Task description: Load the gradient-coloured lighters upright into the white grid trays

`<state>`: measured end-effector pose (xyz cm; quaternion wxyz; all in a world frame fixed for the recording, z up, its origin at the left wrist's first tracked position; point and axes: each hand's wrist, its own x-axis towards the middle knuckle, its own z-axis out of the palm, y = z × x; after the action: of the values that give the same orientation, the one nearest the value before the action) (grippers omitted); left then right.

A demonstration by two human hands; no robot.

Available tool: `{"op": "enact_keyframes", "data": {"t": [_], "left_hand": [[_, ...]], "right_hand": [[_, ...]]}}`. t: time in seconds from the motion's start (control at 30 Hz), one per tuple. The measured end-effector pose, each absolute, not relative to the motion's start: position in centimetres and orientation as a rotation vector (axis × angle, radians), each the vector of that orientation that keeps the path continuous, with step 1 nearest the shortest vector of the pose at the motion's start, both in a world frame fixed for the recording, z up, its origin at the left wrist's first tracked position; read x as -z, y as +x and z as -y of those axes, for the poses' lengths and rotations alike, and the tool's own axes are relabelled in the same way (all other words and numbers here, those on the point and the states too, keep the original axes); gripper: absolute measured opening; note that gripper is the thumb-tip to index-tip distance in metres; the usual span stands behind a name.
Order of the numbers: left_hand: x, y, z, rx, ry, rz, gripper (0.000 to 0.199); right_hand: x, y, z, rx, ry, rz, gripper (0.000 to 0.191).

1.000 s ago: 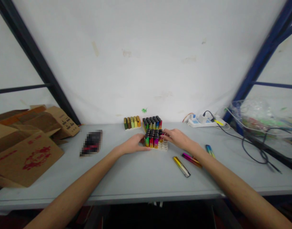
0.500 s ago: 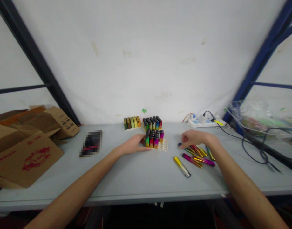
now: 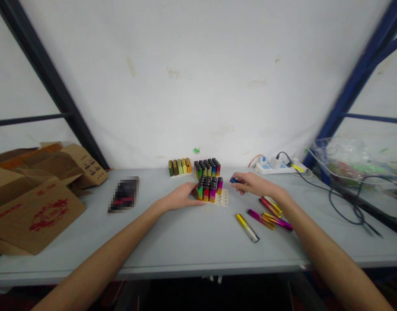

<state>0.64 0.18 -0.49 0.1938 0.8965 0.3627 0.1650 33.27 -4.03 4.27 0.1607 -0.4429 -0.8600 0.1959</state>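
Observation:
Several shiny multicoloured lighters [image 3: 206,192] stand upright in a white tray [image 3: 222,198], whose right part shows bare slots. My left hand [image 3: 184,195] grips this tray at its left side, thumb along the front and the other fingers partly hidden behind. Just right of the tray, above the table, my right hand [image 3: 250,183] is closed on a lighter [image 3: 233,180] with a dark blue end; most of its body is hidden by the fingers. Loose lighters [image 3: 262,219] in purple, gold and red lie below my right hand, with a yellow-and-silver lighter [image 3: 247,227] nearer the front edge.
Behind stand a full block of black-topped lighters [image 3: 207,167] and a yellow-green set [image 3: 180,166]. A power strip [image 3: 276,166] with cables [image 3: 331,190] sits back right. Cardboard boxes [image 3: 39,211] and a pixelated dark object [image 3: 124,194] are at left.
My right hand has picked up a lighter from the loose pile and moved it left towards the tray. My left hand stays at the tray.

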Motion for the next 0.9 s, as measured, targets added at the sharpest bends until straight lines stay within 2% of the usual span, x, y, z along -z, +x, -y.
{"op": "enact_keyframes", "data": {"t": [0.1, 0.3, 0.53, 0.8, 0.9], "left_hand": [[0.5, 0.6, -0.2, -0.471, 2.516, -1.012, 0.060], [0.6, 0.6, -0.2, -0.476, 2.528, -1.001, 0.060], [0.5, 0.6, -0.3, -0.453, 2.535, -1.002, 0.060], [0.9, 0.5, -0.4, -0.486, 2.526, -1.017, 0.061], [0.8, 0.5, -0.4, -0.480, 2.517, -1.013, 0.061]], "right_hand": [[-4.6, 32.9, 4.2, -0.541, -1.241, 2.338, 0.029], [-4.5, 32.2, 4.1, -0.274, -1.186, 2.188, 0.035], [-3.4, 30.1, 3.8, -0.129, -1.331, 1.969, 0.053], [-2.3, 29.3, 3.4, -0.050, -1.376, 1.860, 0.034], [-2.4, 29.2, 3.5, -0.051, -1.374, 1.884, 0.036]]}}
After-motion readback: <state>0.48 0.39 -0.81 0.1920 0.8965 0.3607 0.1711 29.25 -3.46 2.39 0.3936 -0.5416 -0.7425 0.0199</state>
